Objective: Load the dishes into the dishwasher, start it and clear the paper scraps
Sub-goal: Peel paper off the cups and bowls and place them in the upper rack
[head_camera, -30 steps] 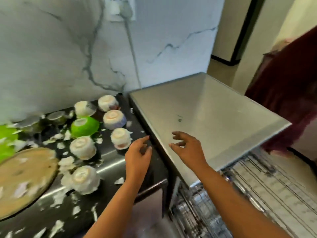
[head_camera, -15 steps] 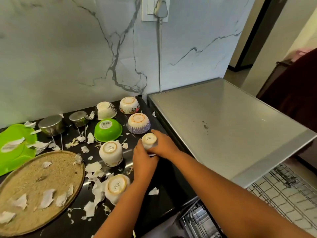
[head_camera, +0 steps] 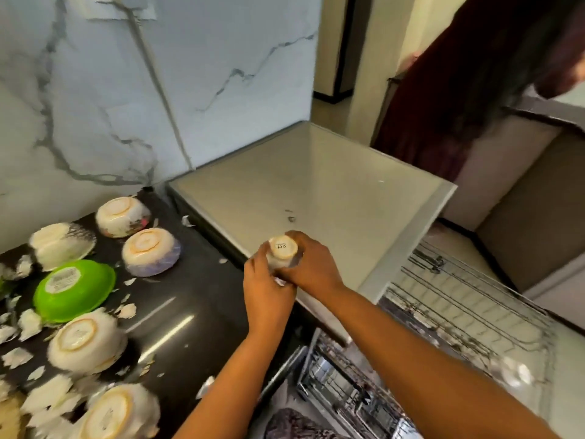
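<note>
One bowl (head_camera: 74, 289) is coloured bright green; the counter (head_camera: 196, 299) is black, the wall (head_camera: 95, 99) white marble, grey-veined.

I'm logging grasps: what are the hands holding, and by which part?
A small bowl, upside down, held by its sides: the left hand on its left side, the right hand curled round its right. Its base is bare.

small bowl (head_camera: 282, 248) sides hidden by fingers (head_camera: 311, 252); lower-left bowl (head_camera: 110, 413) cut by frame edge; paper scraps (head_camera: 30, 323) blurred
</note>
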